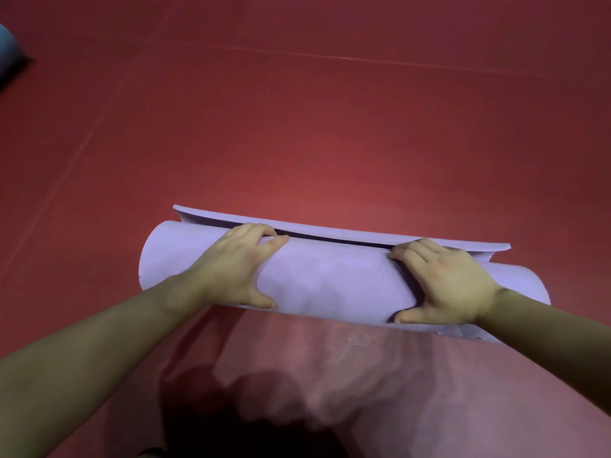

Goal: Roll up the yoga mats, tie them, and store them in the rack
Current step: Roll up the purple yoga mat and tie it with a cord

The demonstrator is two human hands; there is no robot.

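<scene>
A lilac yoga mat lies rolled into a thick tube across the red floor in front of me. Its loose far end stands up as a short flap just behind the roll, with a dark gap between them. My left hand grips the left part of the roll, fingers curled over the top into the gap and thumb spread on the near side. My right hand holds the right part the same way. No tie or rack is in view.
Red floor with faint seam lines stretches all around and beyond the roll. A paler pink patch lies between the roll and me, crossed by my dark shadow. A blue-grey object shows at the upper left edge.
</scene>
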